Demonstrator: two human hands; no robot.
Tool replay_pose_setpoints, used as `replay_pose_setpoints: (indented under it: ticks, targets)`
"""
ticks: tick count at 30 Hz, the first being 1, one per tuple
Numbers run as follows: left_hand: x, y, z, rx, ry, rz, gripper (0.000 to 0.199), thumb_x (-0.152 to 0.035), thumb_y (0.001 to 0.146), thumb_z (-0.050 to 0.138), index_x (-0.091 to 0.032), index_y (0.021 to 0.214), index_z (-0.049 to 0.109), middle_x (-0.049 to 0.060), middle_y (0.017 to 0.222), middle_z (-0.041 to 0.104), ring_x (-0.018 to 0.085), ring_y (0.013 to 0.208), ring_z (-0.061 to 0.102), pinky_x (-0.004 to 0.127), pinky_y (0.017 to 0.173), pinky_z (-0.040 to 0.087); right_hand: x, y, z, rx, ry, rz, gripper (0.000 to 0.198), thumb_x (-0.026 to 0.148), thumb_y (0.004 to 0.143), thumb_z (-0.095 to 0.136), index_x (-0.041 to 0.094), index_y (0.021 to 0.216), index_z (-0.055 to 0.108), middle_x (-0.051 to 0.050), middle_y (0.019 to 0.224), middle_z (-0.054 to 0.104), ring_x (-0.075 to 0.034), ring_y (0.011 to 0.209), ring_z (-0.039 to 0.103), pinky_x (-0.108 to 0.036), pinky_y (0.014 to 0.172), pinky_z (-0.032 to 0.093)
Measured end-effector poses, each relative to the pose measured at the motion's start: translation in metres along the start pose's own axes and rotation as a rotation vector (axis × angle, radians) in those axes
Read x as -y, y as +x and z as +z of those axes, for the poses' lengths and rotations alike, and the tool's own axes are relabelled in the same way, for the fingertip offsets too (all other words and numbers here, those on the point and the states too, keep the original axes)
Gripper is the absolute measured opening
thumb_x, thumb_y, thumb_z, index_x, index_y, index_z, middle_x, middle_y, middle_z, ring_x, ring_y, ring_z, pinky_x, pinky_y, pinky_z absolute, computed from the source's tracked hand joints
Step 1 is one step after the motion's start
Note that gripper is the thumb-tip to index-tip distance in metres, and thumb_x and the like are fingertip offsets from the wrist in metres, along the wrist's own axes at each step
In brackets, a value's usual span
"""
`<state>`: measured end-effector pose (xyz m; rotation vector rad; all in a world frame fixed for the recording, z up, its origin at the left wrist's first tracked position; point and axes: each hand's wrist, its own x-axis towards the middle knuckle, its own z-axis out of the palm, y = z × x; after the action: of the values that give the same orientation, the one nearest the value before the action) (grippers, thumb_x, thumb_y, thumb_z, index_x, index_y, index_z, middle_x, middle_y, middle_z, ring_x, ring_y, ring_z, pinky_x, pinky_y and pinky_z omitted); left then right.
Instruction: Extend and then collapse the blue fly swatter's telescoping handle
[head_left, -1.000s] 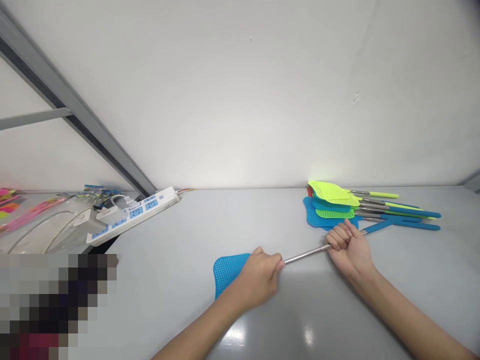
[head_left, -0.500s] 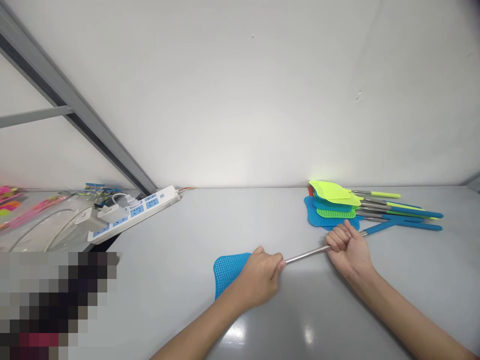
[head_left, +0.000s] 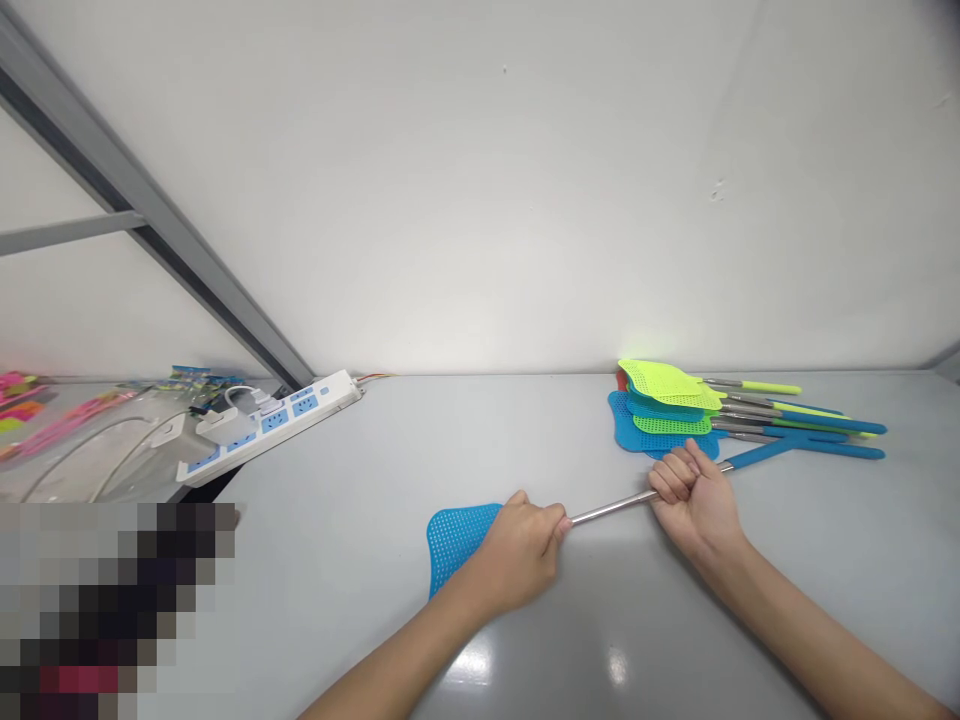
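A blue fly swatter (head_left: 459,540) with a perforated head, a metal shaft and a blue handle is held slantwise above the grey table. My left hand (head_left: 525,550) is closed around the shaft close to the head, covering part of it. Farther along, my right hand (head_left: 697,500) wraps the shaft near the blue handle. Bare metal shows between the two fists. Just behind my right hand lies a pile of fly swatters (head_left: 667,385) in yellow, green and blue, their handles pointing right.
On the left of the table (head_left: 337,600) lies a white power strip (head_left: 277,425) with plugs and cables. Beyond it are clear plastic bags (head_left: 97,420) with colourful contents. A white wall (head_left: 487,200) rises behind, and a grey metal frame (head_left: 165,200) slants at left.
My right hand has shifted very slightly left along the shaft. Otherwise the swatter, my left hand and the pile look the same.
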<state>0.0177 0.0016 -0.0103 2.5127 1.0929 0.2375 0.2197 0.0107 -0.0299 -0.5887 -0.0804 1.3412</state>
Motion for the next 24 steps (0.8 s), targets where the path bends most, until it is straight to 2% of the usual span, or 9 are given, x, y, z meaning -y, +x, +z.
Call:
replay_pose_setpoints:
  ticks: [24]
  targets:
    - [0.0013,0.0013,0.0061,-0.038,0.048,0.009,0.032,-0.023,0.086,0.018,-0.019,0.059,0.036,-0.003,0.049,0.038,0.012,0.047,0.033,0.027,0.060,0.031,-0.0081,-0.0010,-0.0032,0.018,-0.006,0.000,0.037,0.026,0.081,0.040,0.019,0.051,0.020,0.009,0.041,0.011,-0.005,0.031,0.015,-0.019,0.029,0.017]
